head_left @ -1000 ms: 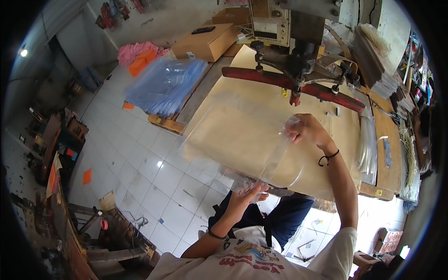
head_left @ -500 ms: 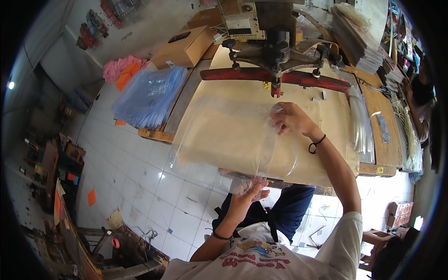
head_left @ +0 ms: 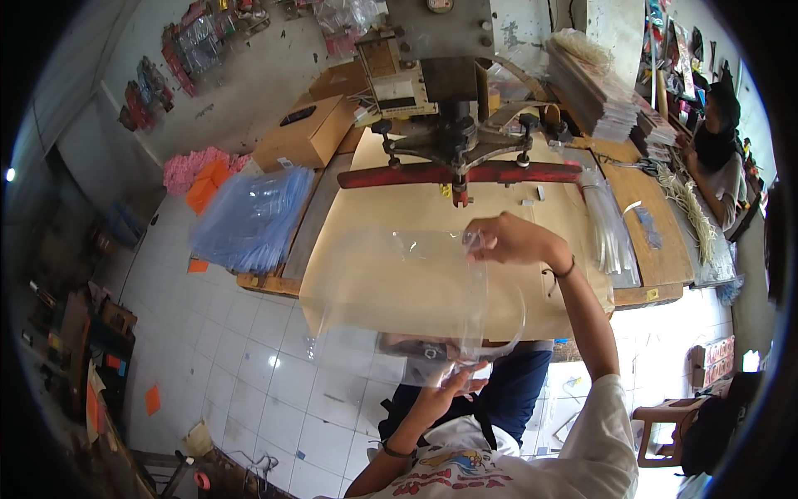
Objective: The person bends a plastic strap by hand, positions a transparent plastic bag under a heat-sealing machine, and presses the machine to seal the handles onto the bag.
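One clear plastic sheet (head_left: 403,287), over brown paper (head_left: 366,208), my right hand (head_left: 517,241) pinching its far corner, left hand (head_left: 442,397) its near edge; light, limp, slippery, I judge, best held at edges.

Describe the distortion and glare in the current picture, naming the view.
Head view: dark, rounded corners suggest a wide, bending lens; head view: a bright glint marks the floor tiles; head view: highlights streak the clear plastic, whose outline is partly hard to trace.
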The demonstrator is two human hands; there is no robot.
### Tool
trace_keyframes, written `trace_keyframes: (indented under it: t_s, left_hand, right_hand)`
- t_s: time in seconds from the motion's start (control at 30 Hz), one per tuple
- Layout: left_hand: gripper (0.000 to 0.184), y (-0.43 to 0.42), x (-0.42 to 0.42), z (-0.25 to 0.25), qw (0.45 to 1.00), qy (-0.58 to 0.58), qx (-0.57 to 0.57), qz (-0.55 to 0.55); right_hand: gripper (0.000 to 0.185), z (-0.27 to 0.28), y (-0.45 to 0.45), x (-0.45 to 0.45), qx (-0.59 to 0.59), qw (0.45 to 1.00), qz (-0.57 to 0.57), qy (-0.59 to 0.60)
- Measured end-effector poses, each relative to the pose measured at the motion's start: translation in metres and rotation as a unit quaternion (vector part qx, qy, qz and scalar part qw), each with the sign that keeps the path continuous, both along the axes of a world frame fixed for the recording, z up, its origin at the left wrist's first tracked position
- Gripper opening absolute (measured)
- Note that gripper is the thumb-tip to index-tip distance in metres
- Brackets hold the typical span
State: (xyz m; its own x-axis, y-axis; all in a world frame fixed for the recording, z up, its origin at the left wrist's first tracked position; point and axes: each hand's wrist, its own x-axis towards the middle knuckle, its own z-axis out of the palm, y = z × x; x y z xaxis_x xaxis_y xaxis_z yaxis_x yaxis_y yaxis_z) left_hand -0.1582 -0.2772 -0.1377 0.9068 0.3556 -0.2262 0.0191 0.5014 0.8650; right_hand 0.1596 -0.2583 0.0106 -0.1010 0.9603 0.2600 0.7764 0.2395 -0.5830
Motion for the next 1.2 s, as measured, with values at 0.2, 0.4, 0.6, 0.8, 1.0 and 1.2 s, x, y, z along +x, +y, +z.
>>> trace_keyframes:
  t_s: [0.2, 0.4, 0.6, 0.8, 1.0, 1.2]
  left_hand:
    - [0.048, -0.012, 0.006, -0.033, 0.991, 0.002, 0.01, -0.135]
    - [0.043, -0.009, 0.013, -0.028, 0.971, -0.002, 0.091, -0.219]
    - [0.036, 0.015, 0.007, -0.063, 0.982, -0.002, 0.073, -0.176]
    - [0.031, 0.066, 0.0, -0.041, 0.986, 0.008, 0.133, -0.097]
    - [0.032, 0.1, -0.008, -0.009, 0.977, 0.035, 0.208, -0.008]
    - [0.029, 0.105, -0.022, -0.002, 0.969, 0.066, 0.236, 0.026]
  right_hand:
    - [0.029, 0.057, -0.101, -0.054, -0.019, 0.999, -0.03, 0.016]
    - [0.046, -0.09, -0.306, -0.012, 0.399, 0.755, -0.361, 0.376]
    - [0.05, -0.256, -0.468, -0.045, 0.463, 0.439, -0.726, 0.256]
    - [0.043, -0.435, -0.558, -0.104, 0.477, 0.291, -0.721, 0.409]
    - [0.035, -0.507, -0.54, -0.124, 0.208, 0.165, -0.813, 0.518]
    - [0.039, -0.493, -0.496, -0.12, 0.093, 0.358, -0.714, 0.594]
